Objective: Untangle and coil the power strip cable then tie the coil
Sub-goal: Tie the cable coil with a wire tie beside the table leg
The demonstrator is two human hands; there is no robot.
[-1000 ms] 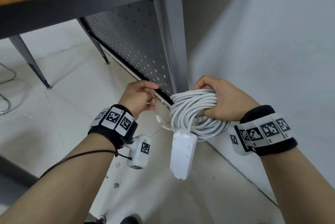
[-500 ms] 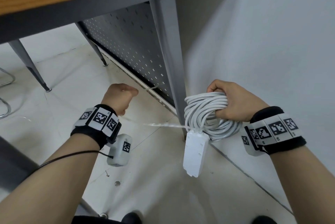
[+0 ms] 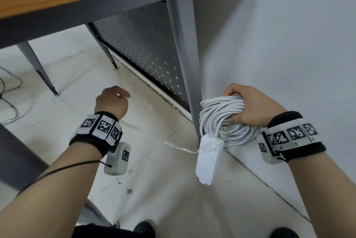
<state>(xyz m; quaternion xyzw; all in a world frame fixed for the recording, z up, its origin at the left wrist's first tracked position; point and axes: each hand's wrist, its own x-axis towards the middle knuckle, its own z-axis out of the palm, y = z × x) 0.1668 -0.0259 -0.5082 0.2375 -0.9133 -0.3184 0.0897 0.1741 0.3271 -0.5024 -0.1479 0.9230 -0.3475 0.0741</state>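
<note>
Power strip cable (image 3: 221, 114) sits wound into a white coil in the right hand (image 3: 254, 106), whose fingers curl round one side of the loops and clamp them together in the air, beside the grey desk leg (image 3: 185, 68). From the bottom of the coil the power strip body (image 3: 209, 158) hangs free, tilted. A thin clear strip (image 3: 181, 148), probably tape or plastic film, clings to the top of that body and stretches leftward and up toward the left hand (image 3: 112, 102). That hand is closed in a fist, seen from the back; the strip seems to run to it, but whether the fingers actually pinch its end I cannot tell, since the far part fades against the floor (image 3: 154, 189).

As I judge it, the main risk is the tie itself. The strip looks flimsy and is pulled fairly taut, so a harder pull could snap it or peel it off the plastic body, leaving the coil unbound. It also appears anchored on the body and not round the loops; unless it is wrapped across the bundle, the turns may spring apart once the right hand relaxes. The dangling body adds weight that could drag outer loops loose, and the desk leg close by could catch a swinging strip.

No container shows in this view; nothing holds the cable except the hand.
</note>
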